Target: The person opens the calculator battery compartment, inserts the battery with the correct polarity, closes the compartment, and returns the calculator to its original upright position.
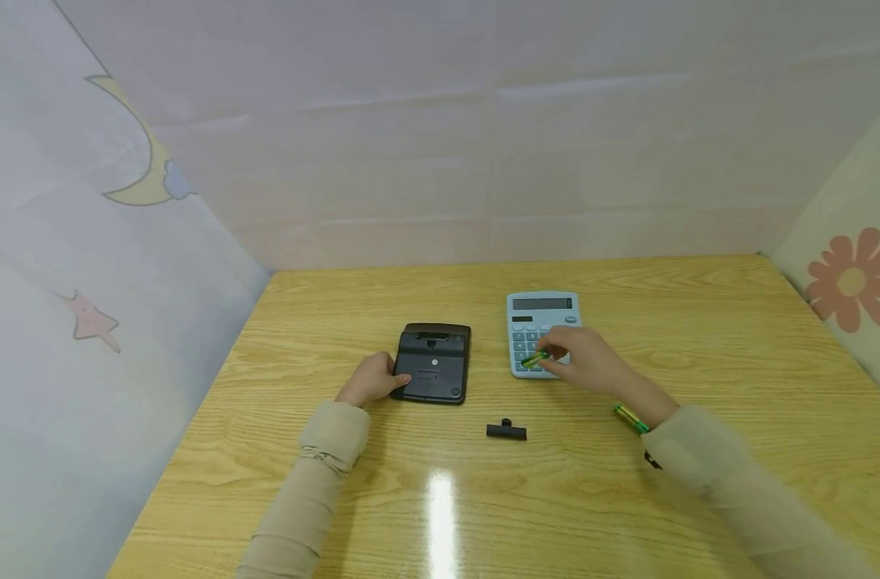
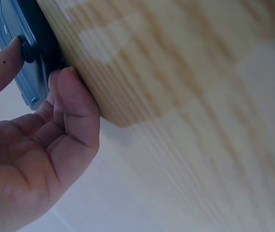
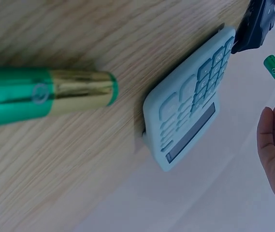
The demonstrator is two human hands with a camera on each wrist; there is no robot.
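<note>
A black calculator [image 1: 433, 378] lies face down on the wooden table, its battery slot [image 1: 433, 336] uncovered near the far edge. At its near left corner my left hand [image 1: 371, 379] grips the edge, thumb on top and fingers curled at the side. My right hand [image 1: 588, 362] pinches a green and gold battery [image 1: 535, 359] above a light blue calculator [image 1: 542, 304] that lies keys up. Below the right forearm another green and gold battery [image 1: 631, 418] rests on the table. A small black battery cover [image 1: 507, 432] lies in front of the calculators.
A small black piece [image 1: 652, 461] sits by the right sleeve, partly hidden. The wooden table [image 1: 302, 482] is bounded by a pale cloth wall [image 1: 483, 177] at the back and by printed cloth at both sides.
</note>
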